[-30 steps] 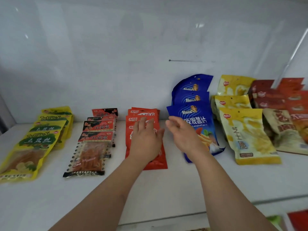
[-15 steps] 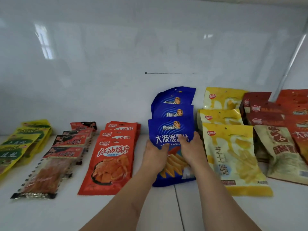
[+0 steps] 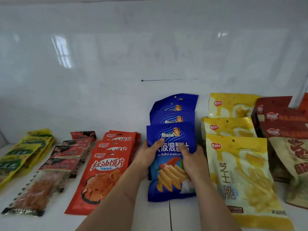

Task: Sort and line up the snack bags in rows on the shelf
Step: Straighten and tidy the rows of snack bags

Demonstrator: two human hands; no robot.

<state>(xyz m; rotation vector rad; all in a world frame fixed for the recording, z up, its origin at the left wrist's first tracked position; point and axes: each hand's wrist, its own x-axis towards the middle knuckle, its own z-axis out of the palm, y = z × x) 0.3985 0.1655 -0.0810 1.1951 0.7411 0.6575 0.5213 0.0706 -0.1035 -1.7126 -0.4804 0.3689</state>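
Front blue chip bag [image 3: 171, 164] near the shelf [image 3: 150, 219] front edge, left hand [image 3: 148, 155] and right hand [image 3: 191, 160] both gripping its sides, thumbs on top, red bags [image 3: 103, 177] left, yellow bags [image 3: 241, 177] right

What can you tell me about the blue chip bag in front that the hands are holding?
The front blue bag is glossy plastic with white Chinese writing, a cartoon character on top and wavy yellow chips pictured below. It lies flat on the white shelf, overlapping two matching blue bags behind it. The left hand grips its left edge and the right hand its right.
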